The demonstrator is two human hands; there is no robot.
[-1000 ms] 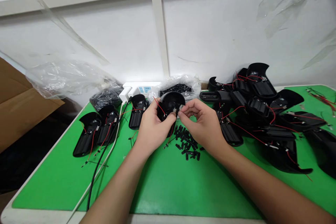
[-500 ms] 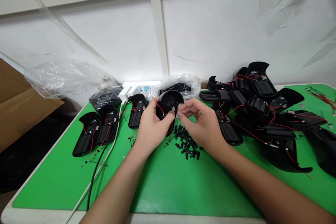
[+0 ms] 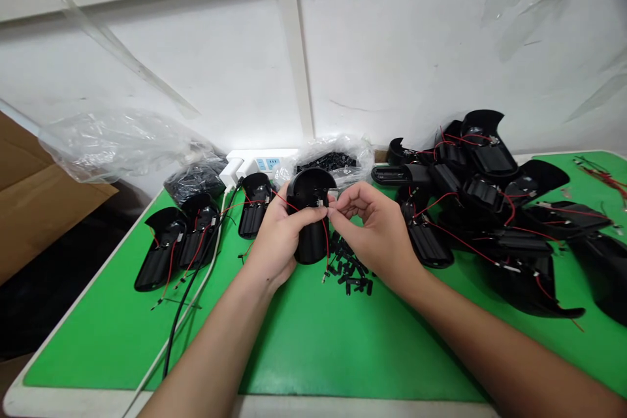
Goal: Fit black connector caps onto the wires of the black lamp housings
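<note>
My left hand [image 3: 281, 232] is wrapped round a black plastic housing [image 3: 312, 245] with a curved top rim and red wires. Its thumb presses by a small pale part inside the housing. At the housing's right edge, my right hand [image 3: 369, 222] pinches thumb and forefinger together, touching near the left thumb; whatever lies between those fingertips is too small to make out. A red wire hangs from the housing with a small metal end. Below the hands, a heap of small black plastic pieces [image 3: 353, 269] lies on the green mat [image 3: 313, 346].
Several similar wired housings [image 3: 161, 251] stand at left, and more are piled [image 3: 490, 209] at right. Behind are a white power strip [image 3: 255, 162] and a clear bag of black pieces [image 3: 333, 162]. Cables [image 3: 189, 313] cross the left side; loose red wires [image 3: 605, 176] lie far right.
The housing has been tilted so its lower body shows below the left thumb, and its red wire has swung right. My right hand stays pinched close to it.
</note>
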